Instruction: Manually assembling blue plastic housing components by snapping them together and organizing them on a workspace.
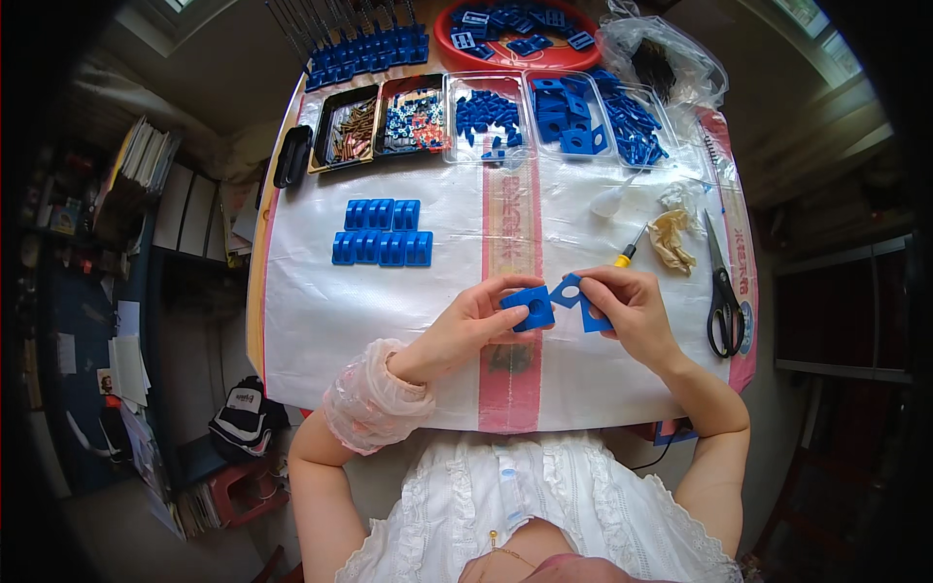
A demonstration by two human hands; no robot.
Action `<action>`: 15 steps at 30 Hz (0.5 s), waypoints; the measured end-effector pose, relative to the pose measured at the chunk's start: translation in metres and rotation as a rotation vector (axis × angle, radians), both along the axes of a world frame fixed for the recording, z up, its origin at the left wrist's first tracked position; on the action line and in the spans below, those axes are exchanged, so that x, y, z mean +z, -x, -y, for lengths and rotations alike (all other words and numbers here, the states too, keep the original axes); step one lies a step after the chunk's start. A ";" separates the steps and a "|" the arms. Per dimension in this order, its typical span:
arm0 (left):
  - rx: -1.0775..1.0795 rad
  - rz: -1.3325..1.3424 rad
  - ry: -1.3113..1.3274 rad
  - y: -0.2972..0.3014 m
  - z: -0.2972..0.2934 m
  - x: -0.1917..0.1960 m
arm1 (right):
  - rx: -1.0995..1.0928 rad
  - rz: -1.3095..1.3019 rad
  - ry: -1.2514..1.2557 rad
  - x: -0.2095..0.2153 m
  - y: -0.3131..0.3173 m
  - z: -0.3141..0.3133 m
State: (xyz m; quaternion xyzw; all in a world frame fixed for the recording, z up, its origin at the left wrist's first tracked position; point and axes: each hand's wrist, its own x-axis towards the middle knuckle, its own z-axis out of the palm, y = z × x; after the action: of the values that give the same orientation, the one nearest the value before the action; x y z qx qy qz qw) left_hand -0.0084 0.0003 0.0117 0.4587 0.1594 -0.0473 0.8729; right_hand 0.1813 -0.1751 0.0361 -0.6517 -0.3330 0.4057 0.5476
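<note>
My left hand (pixel 476 325) is closed on a blue plastic block (pixel 534 307) with a round recess in its face, thumb on the front. Just to its right, my right hand (pixel 627 303) pinches blue plates with round holes; one blue plate (pixel 565 291) tilts toward the block, and another blue plate (pixel 593 317) hangs below it. The block and the plates look slightly apart. Left of my hands, several blue plastic parts (pixel 382 247) stand in two rows on the white sheet (pixel 389 311). Behind my right hand lies a screwdriver (pixel 626 255) with a yellow and black handle.
Along the back stand trays of brown screws (pixel 352 128), small metal and red pieces (pixel 413 121), blue wedges (pixel 488 115), blue plates (pixel 569 121) and blue strips (pixel 637 131). A red basin (pixel 593 60) is behind them. Black scissors (pixel 724 306) and crumpled tan material (pixel 671 241) lie at right.
</note>
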 end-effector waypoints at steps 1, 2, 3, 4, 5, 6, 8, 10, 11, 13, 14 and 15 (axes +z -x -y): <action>0.000 -0.010 -0.028 0.000 0.001 0.001 | 0.032 -0.169 0.110 0.003 -0.010 -0.002; 0.000 -0.020 -0.057 0.000 0.002 0.002 | 0.064 -0.339 0.220 0.005 -0.016 -0.003; -0.006 -0.013 -0.064 -0.001 0.003 0.001 | 0.060 -0.396 0.235 0.000 -0.015 -0.002; -0.011 -0.009 -0.070 -0.001 0.004 -0.002 | 0.064 -0.348 0.247 0.001 -0.012 -0.002; -0.015 -0.005 -0.076 -0.001 0.004 -0.003 | 0.069 -0.299 0.258 0.004 -0.008 -0.004; -0.012 -0.018 -0.076 0.000 0.004 -0.003 | 0.073 -0.250 0.270 0.006 -0.004 -0.005; -0.009 -0.041 -0.075 -0.001 0.004 0.001 | 0.057 -0.162 0.232 0.001 0.000 -0.003; 0.011 -0.017 -0.076 -0.001 0.005 -0.003 | 0.043 -0.144 0.213 0.000 0.001 -0.005; 0.021 -0.005 -0.077 -0.001 0.006 -0.004 | 0.037 -0.170 0.212 0.001 0.001 -0.006; 0.058 -0.017 -0.080 -0.002 0.007 -0.004 | 0.019 -0.302 0.199 0.001 0.000 -0.007; 0.076 -0.022 -0.082 -0.003 0.008 -0.004 | 0.008 -0.407 0.185 -0.001 -0.001 -0.006; 0.113 -0.013 -0.083 -0.004 0.009 -0.005 | -0.003 -0.513 0.171 -0.002 -0.002 -0.005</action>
State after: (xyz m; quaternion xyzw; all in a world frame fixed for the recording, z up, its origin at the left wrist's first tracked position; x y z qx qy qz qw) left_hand -0.0049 -0.0083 0.0068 0.4843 0.1925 0.0058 0.8534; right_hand 0.1836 -0.1701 0.0337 -0.5722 -0.1469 0.5832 0.5576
